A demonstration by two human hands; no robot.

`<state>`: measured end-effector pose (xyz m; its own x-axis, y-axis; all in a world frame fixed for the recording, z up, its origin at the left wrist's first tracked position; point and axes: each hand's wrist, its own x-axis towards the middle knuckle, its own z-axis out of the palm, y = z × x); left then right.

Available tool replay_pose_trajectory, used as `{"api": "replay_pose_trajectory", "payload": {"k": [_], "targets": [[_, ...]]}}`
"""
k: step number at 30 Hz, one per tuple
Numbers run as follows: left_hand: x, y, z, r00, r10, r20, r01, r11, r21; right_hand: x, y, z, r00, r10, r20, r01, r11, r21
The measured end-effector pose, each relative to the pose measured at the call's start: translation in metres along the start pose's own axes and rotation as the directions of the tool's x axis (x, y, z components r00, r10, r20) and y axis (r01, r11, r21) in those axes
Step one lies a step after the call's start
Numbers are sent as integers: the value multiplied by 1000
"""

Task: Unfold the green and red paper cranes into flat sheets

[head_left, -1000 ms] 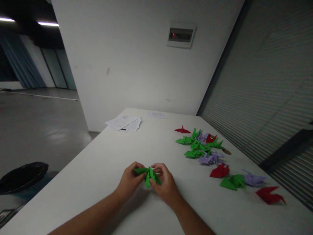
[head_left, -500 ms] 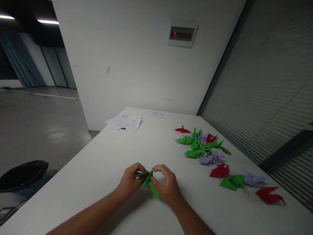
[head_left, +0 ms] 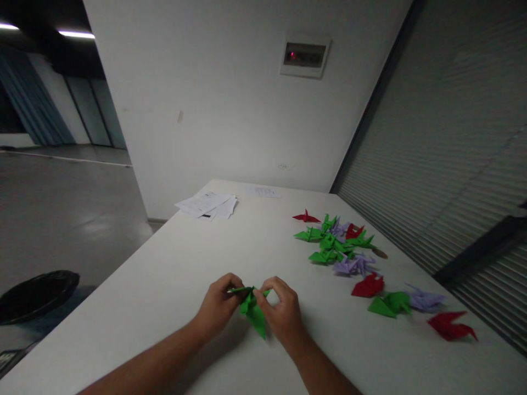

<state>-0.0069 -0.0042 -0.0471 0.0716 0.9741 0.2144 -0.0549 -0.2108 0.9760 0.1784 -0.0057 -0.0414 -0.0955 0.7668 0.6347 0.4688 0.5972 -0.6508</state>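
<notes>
Left hand and right hand both pinch a folded green paper piece between thumb and fingertips, and its thin layers look easy to spoil: if the two pulled apart unevenly, a fold could tear or spring loose, and a squeeze in the wrong spot might crush a crease. Should either grip slip, the piece would probably drop onto the white surface beneath. Neither hand is spread; the fingers curl inward, the left ones on the piece's left side, the right ones at its upper right, with one pointed flap hanging down between them. It sits well in from the surface's left edge, apart from the folded paper birds strewn along the right edge and the printed sheets near the far left corner.
</notes>
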Motion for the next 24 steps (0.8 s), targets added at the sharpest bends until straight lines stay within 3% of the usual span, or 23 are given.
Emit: {"api": "replay_pose_trajectory", "payload": {"k": [3,8,11,17,24], "targets": [[1,0,1,998,-29,-48,26,998,-59,0,6,3,989,144,18,-145,983,111],[3,-7,2,989,-94,-118,68,976,-209,-1,17,12,933,354,62,-351,862,365],[3,-10,2,986,-128,-111,90,951,-294,-2,18,14,943,326,71,-322,836,445],[2,-2,5,974,-221,-46,180,884,-432,-4,11,11,974,216,65,-222,867,446],[1,-9,5,983,-171,-61,137,918,-372,-1,3,4,977,130,167,-176,939,297]]}}
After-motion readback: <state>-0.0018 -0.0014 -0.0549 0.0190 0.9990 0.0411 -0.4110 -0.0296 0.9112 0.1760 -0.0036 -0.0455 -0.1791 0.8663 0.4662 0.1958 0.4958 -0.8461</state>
